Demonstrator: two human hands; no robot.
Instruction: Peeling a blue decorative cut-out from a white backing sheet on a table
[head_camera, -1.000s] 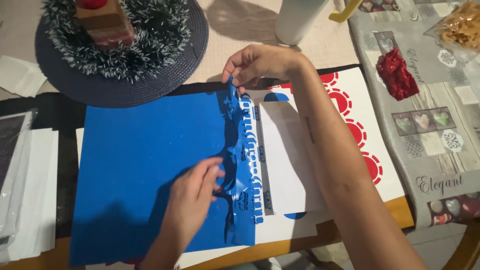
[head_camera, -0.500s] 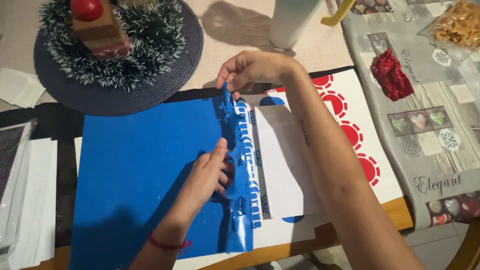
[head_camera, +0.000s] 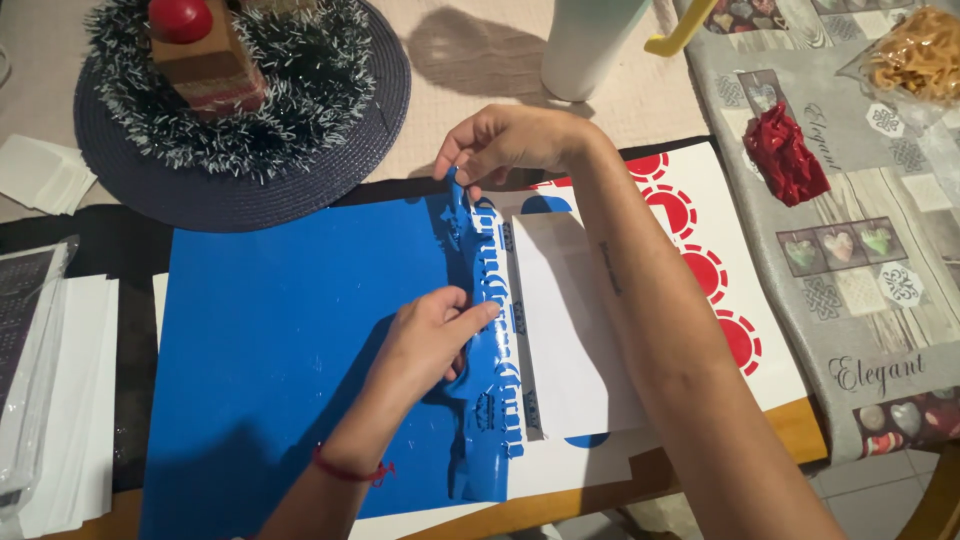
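A large blue vinyl sheet lies flat in front of me. Along its right edge a strip of cut-out lettering is lifted and curled. My right hand pinches the top end of that strip at the far edge of the sheet. My left hand presses its fingers on the strip's middle, holding it against the sheet. A white backing sheet lies to the right of the strip, under my right forearm.
A white sheet with red circle cutouts lies at right. A dark round mat with tinsel and a wooden block sits behind. A white cylinder, red wrapped item, white paper stacks at left.
My left hand slid up the strip toward its middle. My right hand kept its pinch at the top end.
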